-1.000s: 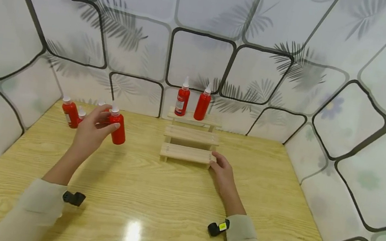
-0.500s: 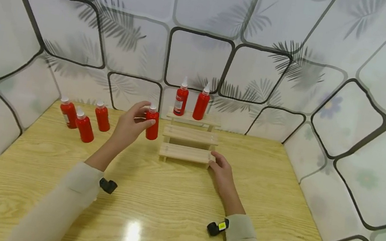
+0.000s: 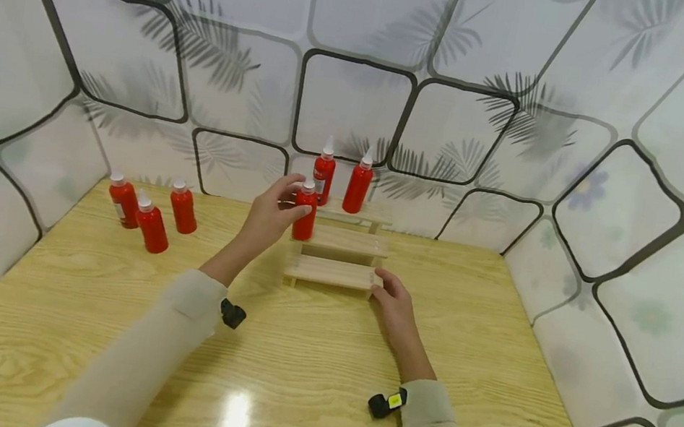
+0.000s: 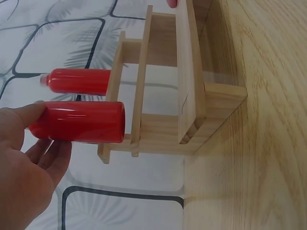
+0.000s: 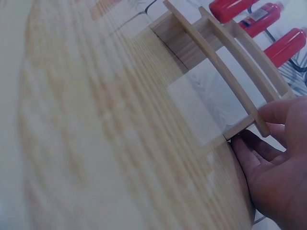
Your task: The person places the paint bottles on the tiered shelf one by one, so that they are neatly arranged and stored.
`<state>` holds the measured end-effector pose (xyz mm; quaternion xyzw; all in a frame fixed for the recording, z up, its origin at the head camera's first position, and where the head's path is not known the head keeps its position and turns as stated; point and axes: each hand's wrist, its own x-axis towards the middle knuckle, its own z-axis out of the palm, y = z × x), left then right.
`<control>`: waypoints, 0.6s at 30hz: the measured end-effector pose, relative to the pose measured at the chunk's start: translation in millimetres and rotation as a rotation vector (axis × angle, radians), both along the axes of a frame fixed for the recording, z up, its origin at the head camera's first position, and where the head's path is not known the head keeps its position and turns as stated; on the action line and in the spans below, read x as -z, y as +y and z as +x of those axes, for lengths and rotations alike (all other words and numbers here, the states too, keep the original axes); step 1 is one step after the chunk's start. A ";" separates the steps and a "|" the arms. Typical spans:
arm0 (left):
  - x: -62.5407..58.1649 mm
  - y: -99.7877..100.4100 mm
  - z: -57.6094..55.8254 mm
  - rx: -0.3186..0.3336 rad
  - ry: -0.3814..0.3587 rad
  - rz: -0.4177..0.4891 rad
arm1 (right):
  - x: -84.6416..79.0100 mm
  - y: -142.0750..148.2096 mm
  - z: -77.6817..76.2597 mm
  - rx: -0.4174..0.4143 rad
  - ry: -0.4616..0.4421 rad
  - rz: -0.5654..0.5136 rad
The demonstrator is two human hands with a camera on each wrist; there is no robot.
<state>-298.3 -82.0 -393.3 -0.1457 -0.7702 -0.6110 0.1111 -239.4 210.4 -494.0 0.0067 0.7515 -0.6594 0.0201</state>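
My left hand (image 3: 265, 223) holds a red squeeze bottle (image 3: 305, 216) with a white cap, thumb on one side and fingers on the other. The bottle is upright at the left end of the wooden three-step rack (image 3: 337, 271). In the left wrist view, the base of this bottle (image 4: 81, 122) appears slightly short of the middle step (image 4: 144, 72). My right hand (image 3: 393, 305) grips the right end of the lowest step, thumb and fingers about its edge. Two more red bottles, a left one (image 3: 324, 167) and a right one (image 3: 357, 186), stand on the top step.
Three red bottles stand at the table's back left: one by the corner (image 3: 123, 201), one in front (image 3: 152, 227) and one to the right (image 3: 183, 209). The wooden table (image 3: 294, 367) meets patterned walls (image 3: 357, 106) behind and at both sides.
My left hand has carried the bottle rightward and up, from the back-left group of bottles to the rack. My right hand has stayed on the lowest step.
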 end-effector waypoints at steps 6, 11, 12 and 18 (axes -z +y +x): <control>1.6 11.6 -6.2 -0.003 -0.028 -0.025 | 9.3 0.9 -3.1 0.015 0.015 0.005; 1.6 17.4 -7.8 0.010 -0.038 -0.047 | 10.2 0.6 -3.3 0.027 0.022 0.007; 1.8 18.1 -8.1 0.012 -0.037 -0.051 | 10.3 0.7 -3.5 0.027 0.024 0.006; 2.1 18.5 -8.4 0.025 -0.015 -0.071 | 9.7 1.5 -3.4 0.023 0.025 0.005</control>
